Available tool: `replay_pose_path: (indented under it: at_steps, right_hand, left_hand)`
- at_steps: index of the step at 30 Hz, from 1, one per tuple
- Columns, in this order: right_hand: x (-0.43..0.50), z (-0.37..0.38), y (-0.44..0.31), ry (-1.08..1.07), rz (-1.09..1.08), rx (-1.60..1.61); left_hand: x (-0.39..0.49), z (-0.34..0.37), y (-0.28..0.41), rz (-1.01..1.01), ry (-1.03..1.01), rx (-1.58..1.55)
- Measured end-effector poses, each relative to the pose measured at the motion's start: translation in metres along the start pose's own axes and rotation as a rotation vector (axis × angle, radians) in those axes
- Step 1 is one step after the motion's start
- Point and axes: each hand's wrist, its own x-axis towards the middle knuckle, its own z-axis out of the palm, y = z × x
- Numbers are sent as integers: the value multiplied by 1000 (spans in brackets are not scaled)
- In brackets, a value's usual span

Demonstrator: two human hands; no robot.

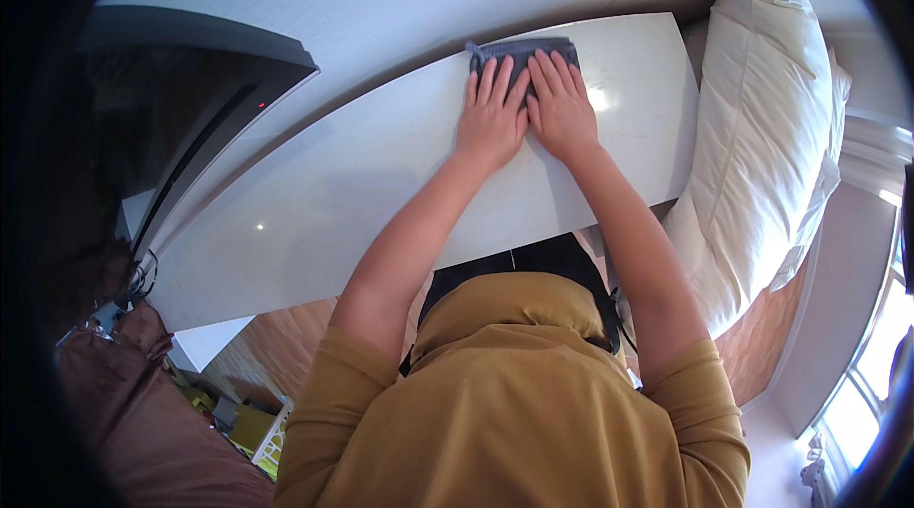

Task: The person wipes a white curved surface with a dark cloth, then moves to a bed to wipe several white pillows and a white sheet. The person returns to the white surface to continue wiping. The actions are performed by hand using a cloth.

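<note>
Both palms lie flat on a folded dark grey cloth (519, 49) near the far edge of a glossy white tabletop (307, 215). My left hand (493, 115) covers the cloth's left part, fingers slightly spread and pointing away from me. Beside it, my right hand (563, 104) presses on the right part, its thumb close to the left hand's. The cloth's far edge and a small loop at its left corner show beyond my fingertips. Neither hand is curled round the cloth; the part under the palms is hidden.
A flat-screen television (207, 108) with a red light stands at the left, cables (146, 272) below it. A large off-white pillow or cushion (760, 136) rises at the table's right end. Brown fabric (121, 408) and a patterned bin (273, 436) are at lower left. A wall runs behind.
</note>
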Motion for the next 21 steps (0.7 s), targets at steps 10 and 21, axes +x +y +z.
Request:
replay_pose_path:
  at_steps: [10,21]
  right_hand:
    - [-59,-29,-7,-86,31,12]
    - [1,-22,66,63,40,-43]
  left_hand:
    - [-41,-8,47,-26,-136,-50]
    - [51,28,48,26,-15,-35]
